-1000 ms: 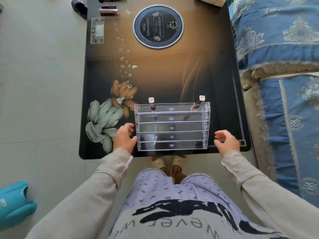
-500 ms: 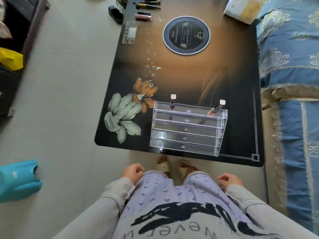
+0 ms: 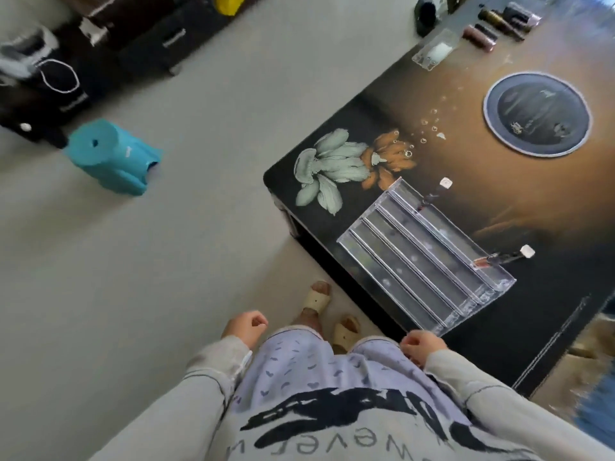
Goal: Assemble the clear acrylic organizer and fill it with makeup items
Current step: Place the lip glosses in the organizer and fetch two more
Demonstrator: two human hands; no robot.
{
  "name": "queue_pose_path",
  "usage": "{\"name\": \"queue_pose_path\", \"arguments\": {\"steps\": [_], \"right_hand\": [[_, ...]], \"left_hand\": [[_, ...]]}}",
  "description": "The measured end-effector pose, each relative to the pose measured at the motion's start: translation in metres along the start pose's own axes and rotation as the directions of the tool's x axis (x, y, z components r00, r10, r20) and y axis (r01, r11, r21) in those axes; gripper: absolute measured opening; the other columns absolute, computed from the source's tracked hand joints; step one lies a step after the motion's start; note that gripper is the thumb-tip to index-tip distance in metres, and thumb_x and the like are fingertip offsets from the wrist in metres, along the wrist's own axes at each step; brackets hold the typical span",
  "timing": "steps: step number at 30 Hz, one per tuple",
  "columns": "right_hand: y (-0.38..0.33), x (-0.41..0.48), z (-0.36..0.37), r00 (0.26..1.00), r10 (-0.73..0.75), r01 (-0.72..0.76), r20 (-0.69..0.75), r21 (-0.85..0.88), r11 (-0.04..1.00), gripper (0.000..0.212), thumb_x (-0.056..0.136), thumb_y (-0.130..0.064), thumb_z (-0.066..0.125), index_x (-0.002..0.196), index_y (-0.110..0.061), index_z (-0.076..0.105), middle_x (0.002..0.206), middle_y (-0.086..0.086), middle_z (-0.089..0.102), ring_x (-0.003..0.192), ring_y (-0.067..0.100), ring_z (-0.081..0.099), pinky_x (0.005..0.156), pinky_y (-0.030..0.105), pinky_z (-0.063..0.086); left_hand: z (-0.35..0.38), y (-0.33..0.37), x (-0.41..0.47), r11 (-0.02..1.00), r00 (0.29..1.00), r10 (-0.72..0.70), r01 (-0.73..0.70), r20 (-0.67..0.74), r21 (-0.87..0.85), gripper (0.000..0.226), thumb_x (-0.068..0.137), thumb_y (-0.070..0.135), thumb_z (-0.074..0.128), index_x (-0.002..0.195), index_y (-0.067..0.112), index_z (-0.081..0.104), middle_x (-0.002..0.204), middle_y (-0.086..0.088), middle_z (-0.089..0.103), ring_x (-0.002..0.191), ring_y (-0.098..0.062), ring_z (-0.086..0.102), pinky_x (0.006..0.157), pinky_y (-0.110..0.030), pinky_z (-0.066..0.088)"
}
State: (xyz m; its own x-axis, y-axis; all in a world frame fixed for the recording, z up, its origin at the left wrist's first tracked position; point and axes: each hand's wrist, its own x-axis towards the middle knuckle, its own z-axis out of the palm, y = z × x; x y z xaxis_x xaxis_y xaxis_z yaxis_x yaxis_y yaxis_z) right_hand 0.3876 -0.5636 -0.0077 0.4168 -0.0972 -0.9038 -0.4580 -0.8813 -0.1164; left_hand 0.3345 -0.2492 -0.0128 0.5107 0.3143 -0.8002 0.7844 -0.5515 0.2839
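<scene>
The left hand and right hand rest by the lap, fingers loosely curled, holding nothing. At two o'clock, the clear organizer sits on the bench, with two makeup tubes in its back row.

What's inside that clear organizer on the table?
Two white-capped tubes sit in the back row of the organizer, one at each end. Front rows look empty; blur may hide small things.

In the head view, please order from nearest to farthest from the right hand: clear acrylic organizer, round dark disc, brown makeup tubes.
1. Clear acrylic stepped organizer, on the table's near edge, just beyond the right hand.
2. Round dark disc with pale rim, farther back on the table.
3. Brown cylindrical makeup tubes, at the table's far corner.
</scene>
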Motion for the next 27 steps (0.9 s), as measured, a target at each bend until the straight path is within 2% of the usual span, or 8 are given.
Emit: {"name": "queue_pose_path", "arguments": {"steps": [3,6,8,10,13,16,18,27], "right_hand": [[-0.022,0.000,0.000,0.997,-0.069,0.071,0.022,-0.153,0.986,0.020,0.088,-0.012,0.051,0.098,-0.011,0.068,0.107,0.013,0.068,0.101,0.026,0.062,0.087,0.026,0.047],[-0.052,0.001,0.003,0.989,-0.147,0.149,0.027,-0.239,0.960,0.032,0.087,-0.010,0.046,0.059,-0.023,0.054,0.066,0.004,0.061,0.057,0.017,0.057,0.063,0.017,0.047],[-0.075,0.000,0.004,0.978,-0.206,0.205,0.022,-0.236,0.950,0.036,0.087,-0.010,0.045,0.054,-0.025,0.048,0.062,0.004,0.057,0.046,0.011,0.048,0.050,0.016,0.041],[-0.097,-0.001,0.004,0.965,-0.261,0.260,0.035,-0.266,0.928,0.036,0.086,-0.010,0.043,0.055,-0.026,0.048,0.061,0.004,0.056,0.045,0.012,0.046,0.046,0.017,0.037],[-0.125,-0.002,0.007,0.949,-0.313,0.312,0.047,-0.303,0.900,0.035,0.086,-0.009,0.042,0.056,-0.026,0.050,0.056,-0.001,0.053,0.044,0.012,0.047,0.040,0.015,0.036],[-0.150,-0.003,0.013,0.938,-0.339,0.345,0.077,-0.336,0.877,0.035,0.086,-0.007,0.042,0.057,-0.024,0.052,0.059,0.001,0.054,0.046,0.013,0.048,0.042,0.017,0.038],[-0.164,-0.003,0.020,0.933,-0.348,0.357,0.094,-0.367,0.859,0.034,0.086,-0.006,0.041,0.058,-0.023,0.052,0.065,0.005,0.056,0.049,0.015,0.049,0.045,0.020,0.038],[-0.225,0.005,0.057,0.958,-0.276,0.282,0.075,-0.402,0.871,0.020,0.086,-0.006,0.044,0.073,-0.016,0.055,0.054,-0.003,0.054,0.045,0.010,0.051,0.034,0.007,0.038]], "left_hand": [[0.023,-0.040,-0.027,0.991,0.994,-0.110,0.111,0.016,-0.073,0.021,0.087,0.007,0.052,0.101,0.006,0.068,0.109,-0.013,0.070,0.085,-0.019,0.060,0.075,-0.019,0.040],[0.043,-0.074,-0.053,0.975,0.978,-0.201,0.205,0.053,-0.087,0.024,0.091,0.015,0.052,0.110,0.007,0.065,0.119,-0.008,0.067,0.110,-0.022,0.060,0.085,-0.022,0.043],[0.048,-0.088,-0.070,0.959,0.964,-0.252,0.261,0.090,-0.114,0.034,0.093,0.028,0.047,0.115,0.007,0.061,0.125,-0.009,0.063,0.116,-0.024,0.057,0.088,-0.023,0.043],[0.052,-0.100,-0.082,0.933,0.947,-0.297,0.314,0.119,-0.175,0.061,0.075,0.044,0.038,0.118,0.006,0.060,0.128,-0.011,0.061,0.118,-0.026,0.056,0.091,-0.025,0.043],[0.055,-0.111,-0.092,0.881,0.930,-0.356,0.368,0.098,-0.298,0.073,0.057,0.039,0.034,0.116,0.006,0.061,0.126,-0.013,0.062,0.116,-0.028,0.056,0.091,-0.026,0.043],[0.057,-0.121,-0.091,0.827,0.916,-0.397,0.384,0.059,-0.410,0.060,0.075,0.045,0.037,0.112,0.006,0.063,0.123,-0.013,0.064,0.114,-0.029,0.057,0.084,-0.025,0.043],[0.053,-0.128,-0.085,0.818,0.908,-0.419,0.388,0.021,-0.426,0.033,0.091,0.029,0.049,0.111,0.008,0.065,0.122,-0.012,0.064,0.114,-0.027,0.058,0.087,-0.024,0.043],[-0.034,-0.168,-0.040,0.836,0.928,-0.372,0.321,-0.029,-0.445,0.022,0.089,0.012,0.051,0.101,0.008,0.067,0.105,-0.012,0.070,0.090,-0.024,0.062,0.072,-0.018,0.038]]}}
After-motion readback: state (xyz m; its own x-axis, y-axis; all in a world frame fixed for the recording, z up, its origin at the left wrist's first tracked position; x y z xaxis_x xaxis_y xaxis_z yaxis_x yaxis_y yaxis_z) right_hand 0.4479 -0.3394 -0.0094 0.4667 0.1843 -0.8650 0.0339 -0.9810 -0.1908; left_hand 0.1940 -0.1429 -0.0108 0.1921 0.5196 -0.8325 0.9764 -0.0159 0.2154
